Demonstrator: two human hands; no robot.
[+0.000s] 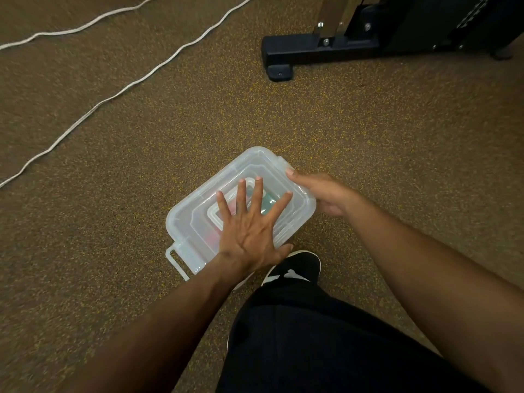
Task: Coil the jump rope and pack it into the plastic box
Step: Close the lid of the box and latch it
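A translucent plastic box [195, 219] with its lid on sits on the speckled brown floor in front of me. My left hand [249, 225] lies flat on the lid with fingers spread. My right hand [326, 194] grips the box's right end, at the lid's latch. Red and green shapes show faintly through the lid. A loose clip handle [174, 260] sticks out at the box's near left corner. The white jump rope [124, 89] lies uncoiled on the floor at the upper left, in two long strands.
The black foot of a gym machine [306, 49] stands at the upper right. My black shoe [297, 268] and dark trouser leg [326, 350] are just below the box.
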